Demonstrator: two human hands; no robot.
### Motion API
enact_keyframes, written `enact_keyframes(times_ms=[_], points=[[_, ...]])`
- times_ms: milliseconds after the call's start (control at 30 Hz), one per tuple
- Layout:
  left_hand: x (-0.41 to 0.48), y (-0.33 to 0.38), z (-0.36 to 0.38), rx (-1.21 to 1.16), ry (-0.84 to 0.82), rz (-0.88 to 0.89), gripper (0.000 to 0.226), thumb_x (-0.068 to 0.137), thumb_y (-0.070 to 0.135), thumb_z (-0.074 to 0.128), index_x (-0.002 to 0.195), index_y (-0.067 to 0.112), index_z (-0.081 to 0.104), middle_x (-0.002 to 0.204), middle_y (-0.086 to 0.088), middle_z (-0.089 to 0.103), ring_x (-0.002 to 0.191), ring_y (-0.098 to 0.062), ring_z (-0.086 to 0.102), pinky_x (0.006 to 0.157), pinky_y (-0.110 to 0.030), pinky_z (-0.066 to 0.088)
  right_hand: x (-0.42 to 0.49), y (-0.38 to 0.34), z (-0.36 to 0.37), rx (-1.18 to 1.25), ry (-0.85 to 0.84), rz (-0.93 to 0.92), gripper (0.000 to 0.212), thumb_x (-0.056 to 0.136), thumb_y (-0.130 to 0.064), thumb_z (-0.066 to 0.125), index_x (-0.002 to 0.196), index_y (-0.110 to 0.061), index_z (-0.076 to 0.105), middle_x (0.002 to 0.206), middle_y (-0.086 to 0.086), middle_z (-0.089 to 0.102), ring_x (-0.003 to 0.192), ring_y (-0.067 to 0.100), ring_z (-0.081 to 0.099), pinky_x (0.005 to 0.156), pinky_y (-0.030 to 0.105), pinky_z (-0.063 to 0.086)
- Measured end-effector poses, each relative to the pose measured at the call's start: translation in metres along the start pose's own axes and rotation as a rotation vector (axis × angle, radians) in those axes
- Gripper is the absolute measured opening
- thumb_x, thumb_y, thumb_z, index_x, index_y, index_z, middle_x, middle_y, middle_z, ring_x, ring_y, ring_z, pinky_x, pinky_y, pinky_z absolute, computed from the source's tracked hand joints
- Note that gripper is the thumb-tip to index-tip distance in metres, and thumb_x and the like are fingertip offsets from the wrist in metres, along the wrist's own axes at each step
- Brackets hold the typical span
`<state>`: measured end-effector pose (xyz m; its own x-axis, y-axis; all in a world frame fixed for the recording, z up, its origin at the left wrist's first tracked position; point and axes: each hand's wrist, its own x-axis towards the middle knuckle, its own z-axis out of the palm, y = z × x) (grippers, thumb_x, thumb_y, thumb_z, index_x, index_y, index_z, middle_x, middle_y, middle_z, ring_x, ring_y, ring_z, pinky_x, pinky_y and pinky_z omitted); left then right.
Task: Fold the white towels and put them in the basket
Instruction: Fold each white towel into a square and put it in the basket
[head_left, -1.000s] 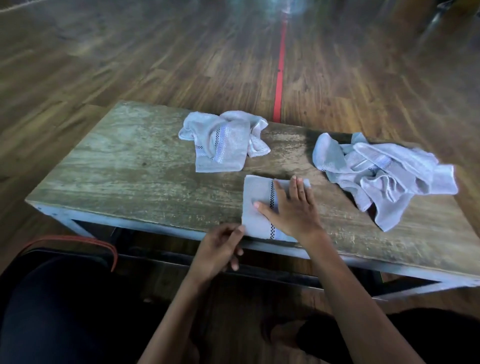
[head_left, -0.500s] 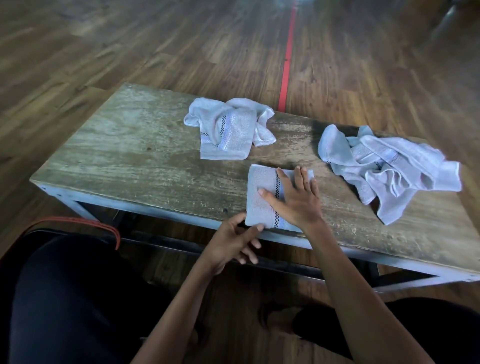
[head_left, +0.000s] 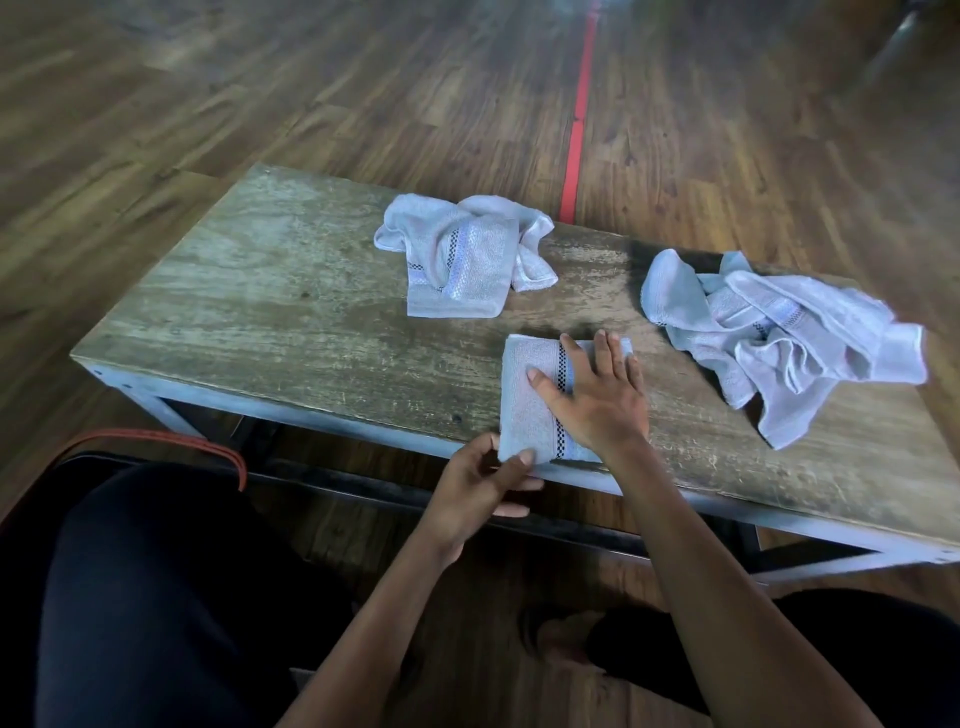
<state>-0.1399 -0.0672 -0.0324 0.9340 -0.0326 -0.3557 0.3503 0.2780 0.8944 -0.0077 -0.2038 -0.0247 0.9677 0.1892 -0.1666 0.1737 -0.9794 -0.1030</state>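
Pinching the near-left corner of the folded towel (head_left: 524, 405) at the front edge of the table (head_left: 260, 322), the left hand (head_left: 478, 483) curls thumb and fingers round the cloth. The right hand (head_left: 597, 405) presses flat on it, fingers straight. One crumpled towel (head_left: 457, 260) lies behind, and a towel heap (head_left: 779, 338) sits far right.

One head-worn view looks forward and down from close above the bench's (head_left: 291, 332) near edge toward the far floor (head_left: 260, 78).
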Motion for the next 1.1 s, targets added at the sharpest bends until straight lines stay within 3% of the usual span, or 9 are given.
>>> enact_keyframes(times_ms=[167,433,567,667,767,833,900,1000,1100], points=[[0.003,0.005,0.001,0.093,-0.088,-0.042,0.033,0.087,0.033,0.065,0.117,0.019,0.060,0.090,-0.009,0.071,0.077,-0.031,0.072,0.054,-0.027,0.056,0.001,-0.001,0.002,-0.022,0.018,0.001,0.085,0.080,-0.082,0.007,0.151,-0.034,0.005,0.160,0.008,-0.007,0.146,0.019,-0.016,0.119,0.040,-0.009],[0.004,-0.006,-0.008,0.041,0.071,0.056,0.012,0.085,0.014,0.067,0.096,0.010,0.064,0.101,-0.009,0.072,0.090,-0.020,0.071,0.066,-0.030,0.059,-0.002,-0.002,-0.001,0.012,0.039,-0.001,0.085,0.080,-0.083,0.009,0.151,-0.035,0.008,0.161,0.008,-0.005,0.146,0.017,-0.015,0.118,0.038,-0.008],[0.000,-0.006,0.002,0.007,0.152,0.097,0.025,0.083,0.018,0.070,0.102,0.006,0.057,0.100,-0.012,0.071,0.083,-0.022,0.072,0.063,-0.029,0.058,-0.002,0.000,-0.001,0.070,0.043,-0.002,0.083,0.082,-0.081,0.017,0.151,-0.035,0.012,0.161,0.007,-0.003,0.147,0.017,-0.013,0.118,0.038,-0.008],[-0.004,-0.002,0.007,0.272,0.432,0.233,0.030,0.085,0.029,0.068,0.102,0.013,0.050,0.091,-0.004,0.066,0.067,-0.016,0.067,0.054,-0.019,0.049,-0.006,0.006,-0.010,0.424,0.111,-0.062,0.068,0.091,-0.063,0.040,0.148,-0.028,0.026,0.158,0.003,0.018,0.147,0.016,0.008,0.120,0.039,0.007],[-0.002,0.004,0.012,0.601,0.645,0.473,0.028,0.089,0.038,0.059,0.109,0.021,0.051,0.093,0.006,0.059,0.082,-0.011,0.059,0.070,-0.026,0.047,-0.027,0.024,-0.027,0.892,0.331,0.022,0.045,0.094,-0.039,0.050,0.135,-0.022,0.047,0.138,-0.001,0.049,0.128,0.014,0.044,0.105,0.032,0.036],[0.010,0.012,0.024,0.800,0.592,0.616,0.030,0.091,0.037,0.052,0.112,0.016,0.054,0.102,0.002,0.057,0.092,-0.018,0.057,0.077,-0.033,0.047,-0.047,0.040,-0.030,0.946,0.467,0.100,0.033,0.092,-0.030,0.049,0.121,-0.016,0.056,0.111,-0.008,0.062,0.104,0.008,0.057,0.089,0.028,0.043],[0.031,0.022,0.042,1.057,0.489,0.711,0.041,0.090,0.040,0.041,0.117,0.013,0.056,0.113,-0.003,0.060,0.103,-0.026,0.057,0.086,-0.040,0.044,-0.062,0.054,-0.019,0.964,0.481,0.205,0.022,0.091,-0.022,0.052,0.110,-0.016,0.060,0.095,-0.015,0.063,0.091,0.005,0.059,0.087,0.030,0.046],[0.070,0.037,0.064,1.419,0.194,0.588,0.053,0.098,0.044,0.029,0.142,0.015,0.038,0.148,-0.007,0.039,0.138,-0.027,0.033,0.109,-0.046,0.025,-0.078,0.064,0.009,0.937,0.424,0.317,0.027,0.082,-0.047,0.056,0.098,-0.027,0.063,0.101,-0.004,0.067,0.103,0.018,0.060,0.098,0.047,0.044],[0.102,0.034,0.063,1.685,-0.009,0.440,0.058,0.100,0.048,0.017,0.151,0.021,0.010,0.160,0.000,0.006,0.147,-0.026,0.000,0.116,-0.048,0.000,-0.086,0.060,0.021,0.793,0.338,0.316,0.030,0.083,-0.053,0.056,0.098,-0.030,0.067,0.118,-0.005,0.061,0.120,0.019,0.045,0.110,0.044,0.023]])
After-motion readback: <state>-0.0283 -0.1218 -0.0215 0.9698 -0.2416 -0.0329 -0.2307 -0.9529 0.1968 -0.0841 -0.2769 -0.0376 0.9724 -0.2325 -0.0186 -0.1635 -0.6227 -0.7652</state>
